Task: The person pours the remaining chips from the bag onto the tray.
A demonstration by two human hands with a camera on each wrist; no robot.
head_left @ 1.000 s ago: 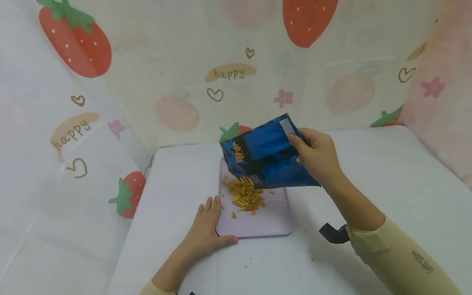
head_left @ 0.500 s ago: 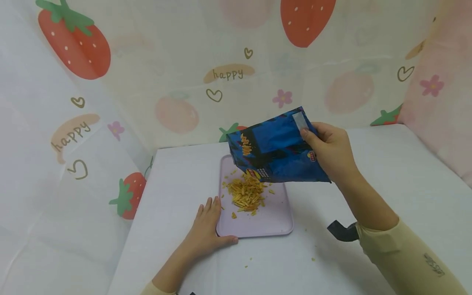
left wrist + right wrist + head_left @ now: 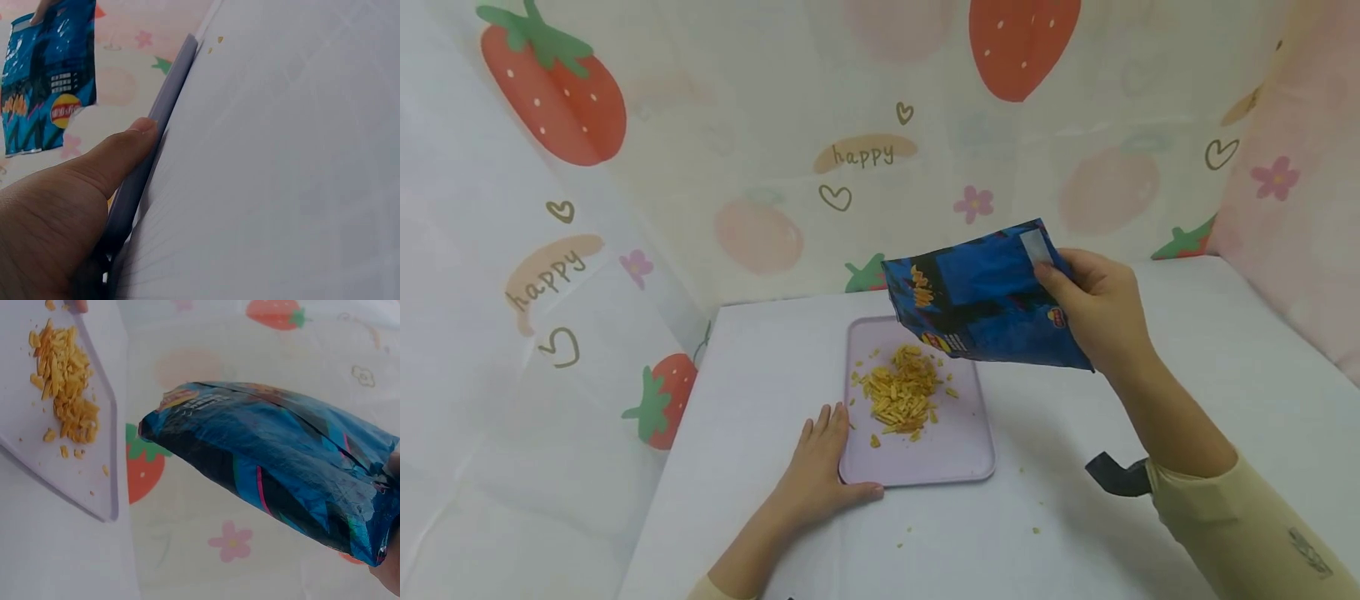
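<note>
My right hand (image 3: pixel 1101 304) grips the right end of a blue snack bag (image 3: pixel 992 300), thumb on the near face by a pale label strip. The bag hangs tilted above the far right part of a lilac tray (image 3: pixel 925 462), its left end lower at the corner. A heap of yellow chip sticks (image 3: pixel 902 396) lies on the tray, with crumbs scattered round it; the right wrist view shows the chip sticks (image 3: pixel 62 375) too. My left hand (image 3: pixel 820 467) rests at the tray's near left corner, fingers straight along the left edge and thumb at the front edge.
The tray stands on a white-covered table (image 3: pixel 760 358). A few crumbs (image 3: pixel 1036 530) lie on the cloth in front of the tray and to its right. A strawberry-printed curtain (image 3: pixel 760 108) hangs behind and at both sides. A dark strap (image 3: pixel 1118 475) sticks out at the right sleeve.
My right hand has moved to the right with the snack bag, uncovering more of the chip heap. The left hand stays at the tray's corner, and the tray keeps its place.
</note>
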